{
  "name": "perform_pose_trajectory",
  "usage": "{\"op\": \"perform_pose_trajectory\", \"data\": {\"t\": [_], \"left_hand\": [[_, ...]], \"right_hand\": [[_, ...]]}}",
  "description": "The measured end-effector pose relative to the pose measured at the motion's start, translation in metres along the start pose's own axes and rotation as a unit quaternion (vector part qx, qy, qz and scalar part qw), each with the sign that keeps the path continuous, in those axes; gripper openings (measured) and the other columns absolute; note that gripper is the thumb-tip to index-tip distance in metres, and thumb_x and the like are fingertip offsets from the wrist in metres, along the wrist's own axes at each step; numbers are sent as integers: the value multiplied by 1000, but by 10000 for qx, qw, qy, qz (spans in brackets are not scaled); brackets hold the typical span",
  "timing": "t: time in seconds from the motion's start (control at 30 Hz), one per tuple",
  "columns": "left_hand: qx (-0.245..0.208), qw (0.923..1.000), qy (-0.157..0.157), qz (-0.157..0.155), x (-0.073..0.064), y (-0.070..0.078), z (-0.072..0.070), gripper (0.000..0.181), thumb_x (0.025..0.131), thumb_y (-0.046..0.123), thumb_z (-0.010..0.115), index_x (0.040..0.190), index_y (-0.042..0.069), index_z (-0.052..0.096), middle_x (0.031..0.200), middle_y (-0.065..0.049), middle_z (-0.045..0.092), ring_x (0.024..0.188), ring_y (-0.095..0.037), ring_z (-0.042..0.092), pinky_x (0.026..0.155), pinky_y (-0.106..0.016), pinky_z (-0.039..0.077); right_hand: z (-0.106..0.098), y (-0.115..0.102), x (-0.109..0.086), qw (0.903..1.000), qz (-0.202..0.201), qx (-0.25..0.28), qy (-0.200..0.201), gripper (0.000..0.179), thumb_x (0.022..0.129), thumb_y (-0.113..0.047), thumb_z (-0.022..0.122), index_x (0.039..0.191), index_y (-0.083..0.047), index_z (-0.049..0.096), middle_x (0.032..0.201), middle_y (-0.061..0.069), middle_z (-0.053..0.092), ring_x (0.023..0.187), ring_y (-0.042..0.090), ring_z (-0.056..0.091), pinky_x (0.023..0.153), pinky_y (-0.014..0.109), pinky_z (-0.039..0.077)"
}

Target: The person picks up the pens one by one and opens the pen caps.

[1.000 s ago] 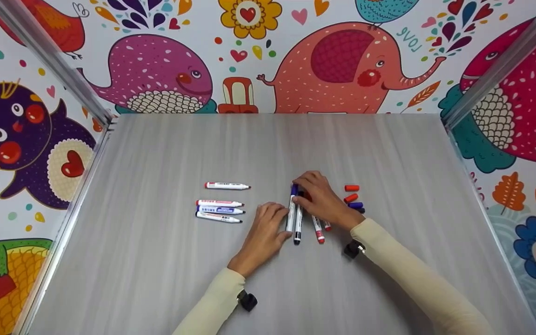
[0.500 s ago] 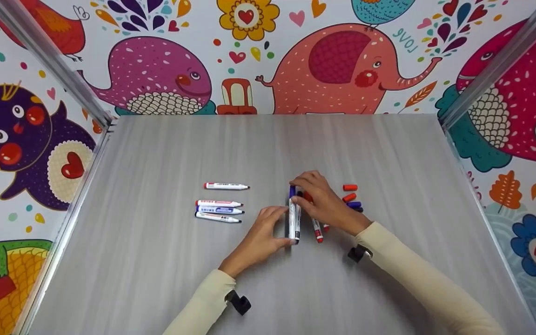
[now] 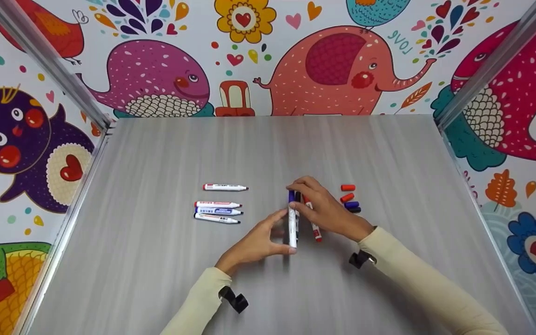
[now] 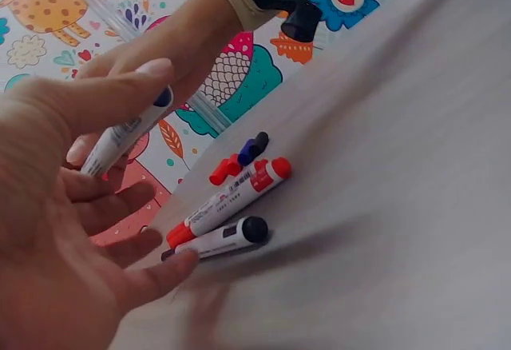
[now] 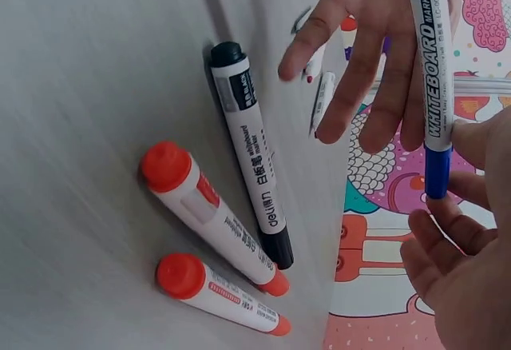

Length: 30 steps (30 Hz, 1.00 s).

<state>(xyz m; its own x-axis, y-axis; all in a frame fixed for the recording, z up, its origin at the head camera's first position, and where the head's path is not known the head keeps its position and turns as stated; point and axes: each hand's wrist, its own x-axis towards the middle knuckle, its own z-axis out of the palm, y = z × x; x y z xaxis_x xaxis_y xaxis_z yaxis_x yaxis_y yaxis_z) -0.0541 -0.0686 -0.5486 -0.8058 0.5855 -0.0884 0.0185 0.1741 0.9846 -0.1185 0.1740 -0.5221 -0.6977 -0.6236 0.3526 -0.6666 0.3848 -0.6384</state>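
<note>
A white whiteboard marker with a blue cap (image 5: 431, 62) is raised over the table between both hands. My right hand (image 3: 331, 213) pinches it by the cap end between thumb and fingers. The left hand (image 3: 256, 242) holds its lower end with the thumb, the index finger reaching along the barrel and the other fingers spread. Beneath the hands lie a black capped marker (image 5: 254, 146) and two red capped markers, one nearer the black one (image 5: 214, 210) and one beyond it (image 5: 227, 298). In the head view the right hand partly covers these.
Several uncapped markers lie left of the hands: a red one (image 3: 225, 187) apart, and a group with a blue one (image 3: 219, 211). Loose caps, red (image 3: 347, 187), blue (image 3: 351, 204) and black (image 3: 353, 210), lie right of the right hand. Printed panels wall the table (image 3: 156, 153).
The blue-capped marker has come up off the table beside the black one. My left thumb has slid to its lower end, while the right hand keeps its grip at the cap.
</note>
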Motion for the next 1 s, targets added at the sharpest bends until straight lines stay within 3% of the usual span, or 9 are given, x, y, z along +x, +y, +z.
{"op": "perform_pose_trajectory", "data": {"t": [0.13, 0.23, 0.4, 0.6, 1.0], "left_hand": [[-885, 9953, -369, 109, -1, -1, -2, 99, 96, 29, 86, 172, 2, 29, 166, -25, 44, 142, -42, 56, 115, -57, 50], [-1136, 9926, -360, 216, 0, -2, -3, 89, 101, 34, 79, 169, -2, 34, 159, -26, 52, 145, -36, 54, 120, -56, 45], [-942, 9953, -73, 199, 0, -3, -5, 71, 105, 30, 70, 163, -5, 46, 148, -25, 63, 136, -32, 60, 116, -51, 48], [-448, 9989, 107, 108, 6, 4, -9, 56, 106, 21, 66, 153, -8, 57, 139, -21, 69, 129, -32, 64, 113, -47, 49], [-43, 9998, 131, -127, 19, 14, -10, 40, 107, 12, 67, 141, -8, 66, 126, -20, 74, 115, -25, 70, 96, -31, 57]], "right_hand": [[3, -1, -3, 9995, 64, 307, 64, 40, 105, -15, 76, 142, -1, 67, 134, 12, 61, 111, 25, 67, 98, 47, 61], [6, -3, -6, 9992, 7, 357, 172, 40, 102, -12, 79, 139, 0, 68, 132, 12, 61, 107, 25, 68, 96, 44, 62], [10, -5, -8, 9989, -42, 386, 264, 40, 99, -8, 82, 135, 0, 67, 131, 12, 61, 108, 22, 70, 97, 36, 61], [11, -7, -11, 9984, -88, 304, 474, 39, 95, -3, 85, 130, 0, 68, 127, 11, 61, 105, 22, 69, 92, 34, 62], [8, -6, -17, 9984, -8, 61, 566, 38, 96, -4, 85, 130, -1, 69, 124, 10, 61, 101, 20, 66, 86, 36, 61]]}}
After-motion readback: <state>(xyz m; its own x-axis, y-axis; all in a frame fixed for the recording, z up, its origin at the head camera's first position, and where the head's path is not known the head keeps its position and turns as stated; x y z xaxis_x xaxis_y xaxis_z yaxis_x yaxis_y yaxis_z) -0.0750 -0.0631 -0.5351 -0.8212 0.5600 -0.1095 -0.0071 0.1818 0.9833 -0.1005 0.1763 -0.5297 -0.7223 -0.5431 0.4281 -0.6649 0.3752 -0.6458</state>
